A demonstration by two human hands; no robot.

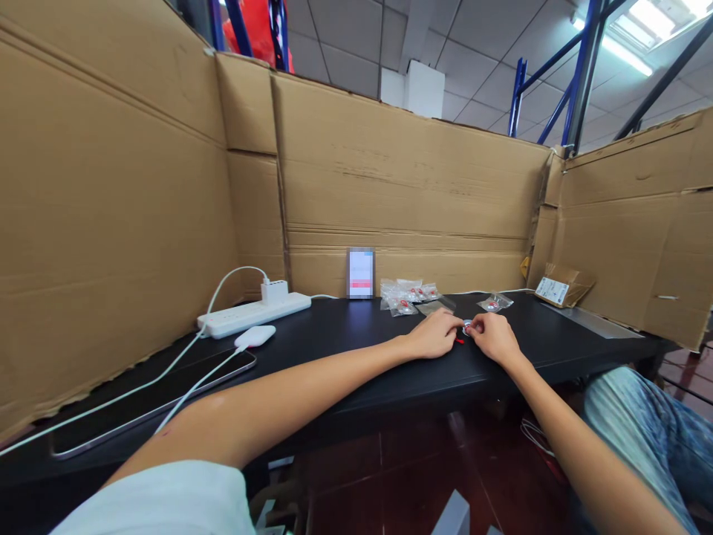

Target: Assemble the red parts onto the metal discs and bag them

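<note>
Both hands meet low over the black table, around a small round whitish-silver piece [466,325]. My right hand [494,338] pinches this piece from the right with closed fingertips. From the left side, my left hand [434,334] rests on the table with its fingers bent together, the index fingertip at the edge of the piece. What those left fingers grip is hidden. A small red bit [460,340] lies just below, between the two hands; I cannot tell whether it is attached to the piece.
Clear plastic bags [404,296] with red bits lie behind my left hand, and another bag [495,302] lies behind my right. A lit phone [361,273] leans on the cardboard wall [412,171]. Left are a power strip [253,313] and a tablet [161,397]; right, a brown package [565,285].
</note>
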